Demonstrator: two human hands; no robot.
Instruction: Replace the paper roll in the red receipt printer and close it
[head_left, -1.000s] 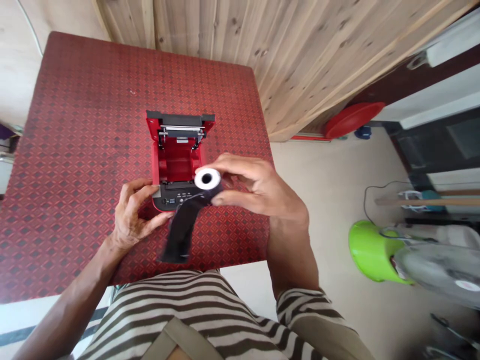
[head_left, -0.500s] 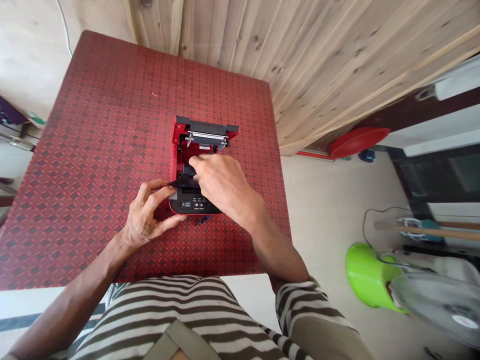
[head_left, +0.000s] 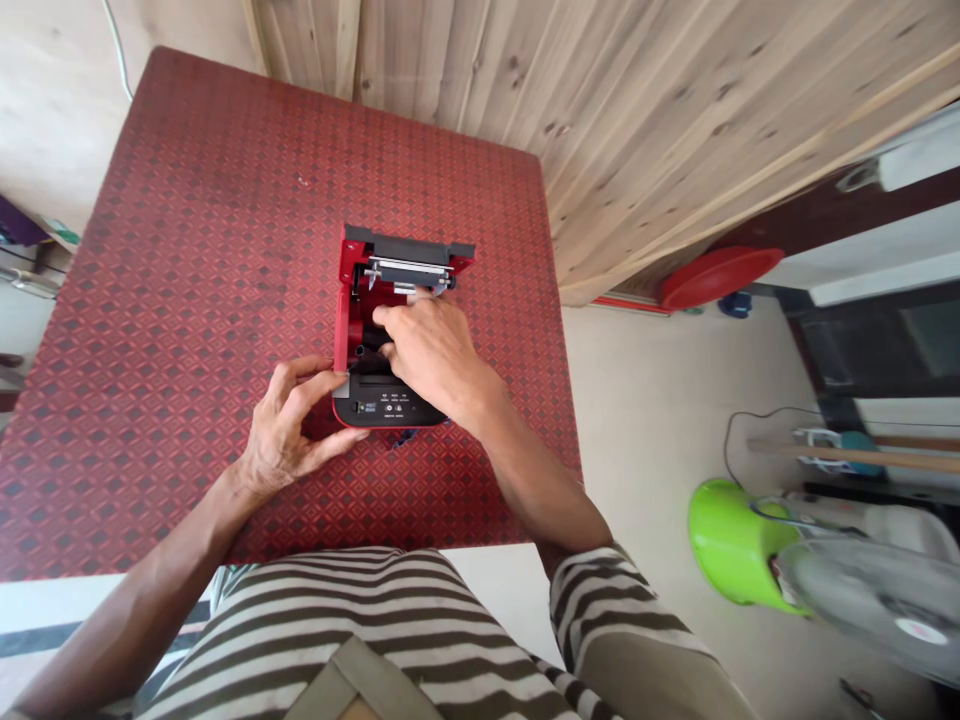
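A small red and black label printer (head_left: 390, 412) sits on the table with its lid (head_left: 409, 248) raised at the back. The roller and metal bar under the lid are exposed. My left hand (head_left: 285, 425) grips the printer's front left corner, fingers on the top edge and thumb along the front. Reaching into the open bay, my right hand (head_left: 439, 355) has its fingers curled on a black roll (head_left: 367, 352) with a hollow core end. Most of the roll is hidden under that hand. Buttons and small print mark the front panel.
The printer stands on a red patterned table (head_left: 225, 250). A wood plank wall (head_left: 450, 60) borders its far side. To the right on the floor are a red basin (head_left: 720, 278), a green bucket (head_left: 731, 545) and a fan (head_left: 877, 610).
The black flap that stuck out toward my left fingers is now down inside the bay. My right hand has shifted slightly left. My left hand stays at the printer's corner.
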